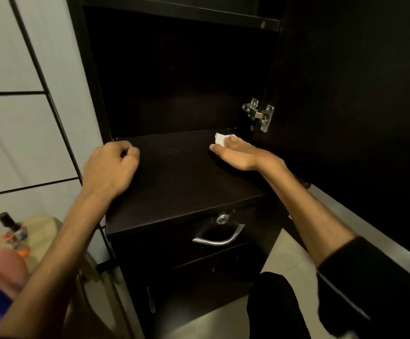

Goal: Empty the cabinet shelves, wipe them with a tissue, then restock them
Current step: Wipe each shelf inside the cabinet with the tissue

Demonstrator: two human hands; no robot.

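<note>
Forearms are filling the near frame, both reaching into a dark cabinet [174,77]. Tissue [221,138] is sitting at roughly 1 o'clock from frame centre, at the back right corner of the shelf [174,177], pinned under the right hand [238,155], which is lying mostly flat with fingers extended and pressing down on it; only a white corner is showing past the fingertips. Judging by looks, it is light, soft and crumpled, likely tearing or balling up if dragged hard, so flat-palm pressure over the whole wad seems the better hold than a pinch at one edge. Left hand [111,167] is resting at about 9 o'clock on the shelf's left front edge, fingers curled into a loose fist and gripping nothing visible, apparently bracing. Shelf surface is looking dark, smooth and matte, with faint pale specks near its middle, so wiping is probably not finished; no stock is standing on it. At 3 o'clock a metal hinge [259,115] is holding the open door [358,94]. At 6 o'clock a drawer with a curved metal handle [220,237] and a lock [222,218] is sitting below. At 8 o'clock, blurred bottles [13,231] are standing on a low pale surface beside a tiled wall [15,130].
</note>
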